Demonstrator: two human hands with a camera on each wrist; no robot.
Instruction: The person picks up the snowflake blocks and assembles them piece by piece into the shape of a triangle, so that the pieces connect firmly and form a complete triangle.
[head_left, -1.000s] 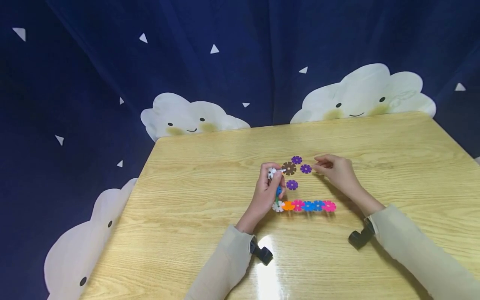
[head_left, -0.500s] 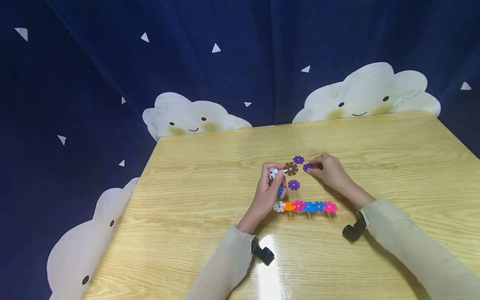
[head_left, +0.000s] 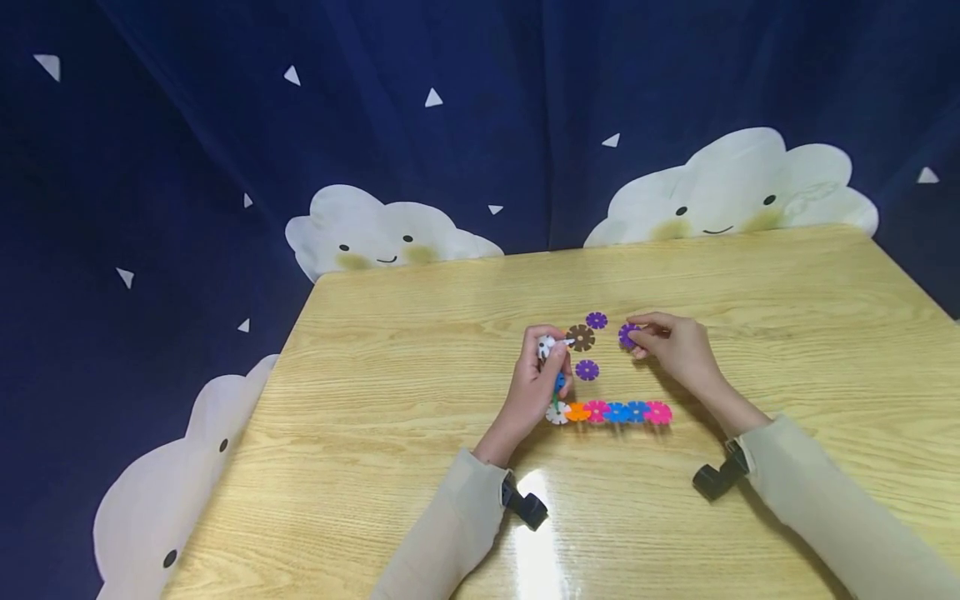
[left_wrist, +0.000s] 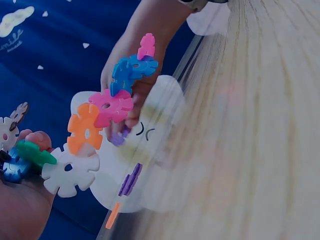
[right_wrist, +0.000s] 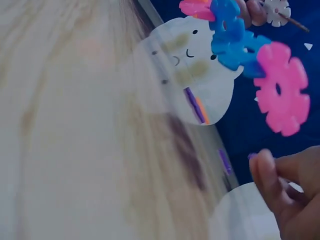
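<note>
My left hand point(head_left: 528, 383) grips a built chain of notched plastic snowflake discs. White and blue discs show at its fingers, with a green disc point(left_wrist: 35, 152) beside them. A brown disc point(head_left: 582, 338) sticks out past the fingertips. From the lower end a row runs rightward, held above the table: a white disc point(left_wrist: 60, 175), an orange disc point(left_wrist: 76, 125), then pink and blue ones, ending in a pink disc point(right_wrist: 292, 100). My right hand point(head_left: 678, 350) pinches a small purple snowflake disc point(head_left: 626, 337) between thumb and fingers, right of the brown disc.
Two loose purple discs point(head_left: 597, 320) lie on the wooden table point(head_left: 390, 367), one behind and one in front of the brown disc. An orange disc point(left_wrist: 113, 216) shows on edge on the table in the left wrist view. A dark blue curtain point(head_left: 487, 100) hangs behind.
My right hand came in from the right, took hold of the rightmost purple disc and drew it slightly rightward. The left hand and its chain stay almost still.
</note>
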